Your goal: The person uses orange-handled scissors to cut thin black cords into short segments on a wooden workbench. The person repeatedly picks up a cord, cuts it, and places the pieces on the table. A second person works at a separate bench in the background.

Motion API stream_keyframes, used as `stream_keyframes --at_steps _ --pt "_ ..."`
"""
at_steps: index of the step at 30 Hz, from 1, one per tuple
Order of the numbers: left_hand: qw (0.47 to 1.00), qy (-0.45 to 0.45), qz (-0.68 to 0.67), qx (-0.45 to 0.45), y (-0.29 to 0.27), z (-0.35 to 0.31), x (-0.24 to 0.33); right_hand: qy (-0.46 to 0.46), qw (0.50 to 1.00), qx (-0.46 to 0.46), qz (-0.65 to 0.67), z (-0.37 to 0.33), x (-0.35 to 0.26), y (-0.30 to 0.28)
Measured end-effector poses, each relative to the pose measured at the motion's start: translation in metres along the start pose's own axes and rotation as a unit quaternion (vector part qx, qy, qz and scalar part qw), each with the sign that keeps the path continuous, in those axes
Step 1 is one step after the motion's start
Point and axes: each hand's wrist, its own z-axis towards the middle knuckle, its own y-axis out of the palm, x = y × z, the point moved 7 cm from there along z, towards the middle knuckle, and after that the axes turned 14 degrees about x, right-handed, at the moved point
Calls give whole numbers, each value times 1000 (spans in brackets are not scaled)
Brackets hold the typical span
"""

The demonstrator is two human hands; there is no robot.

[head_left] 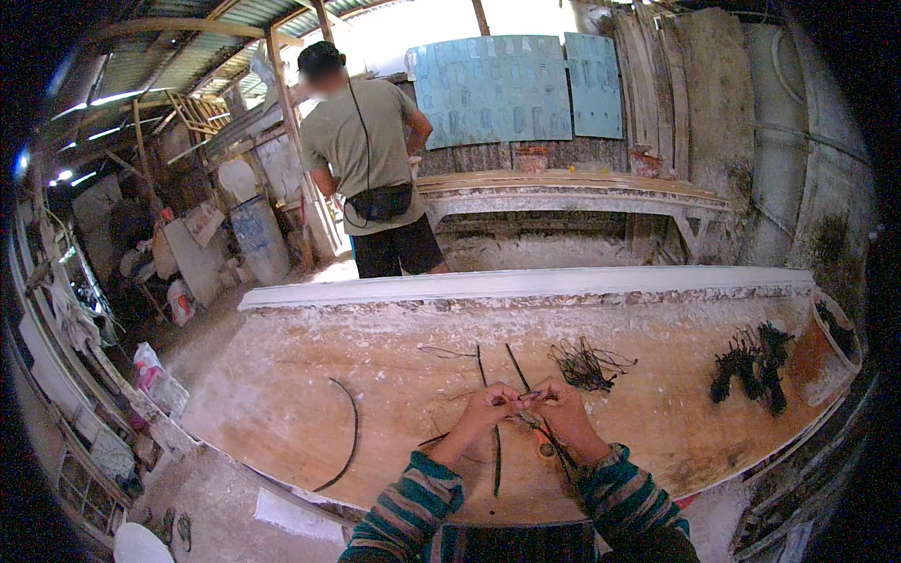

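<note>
Both hands meet over the middle of a pale wooden table (253,394) dusted with white. My left hand (486,413) and my right hand (565,415) pinch a thin dark cord (528,395) between their fingertips. Beneath the fingers lies a tool with an orange ring handle (544,445), mostly covered by the right hand. A straight dark strip (497,464) runs under my left wrist, and another dark strip (515,362) pokes out beyond the fingers. To the left is a curved dark strip (357,422). Past my right hand sits a tangled bundle of thin dark cords (584,364).
Black knotted clumps (755,366) lie at the table's right, beside a tipped reddish-brown pot (815,361). A white raised ledge (526,283) borders the far side. Beyond it a person (366,150) stands near a long bench (563,192) holding two reddish pots.
</note>
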Motion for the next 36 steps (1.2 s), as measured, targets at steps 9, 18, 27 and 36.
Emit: stream_keyframes --at_steps 9,18,27,36 --pt "982 55 -2 -180 29 -26 34 -143 974 146 -98 19 13 -32" --pt "971 18 47 -236 46 -39 18 -133 979 143 -58 22 25 -28" --pt "993 -64 -90 -31 12 -23 28 -186 950 204 -145 25 27 -35" --pt "962 63 54 262 -57 10 24 -203 970 -47 -126 -6 -2 10"
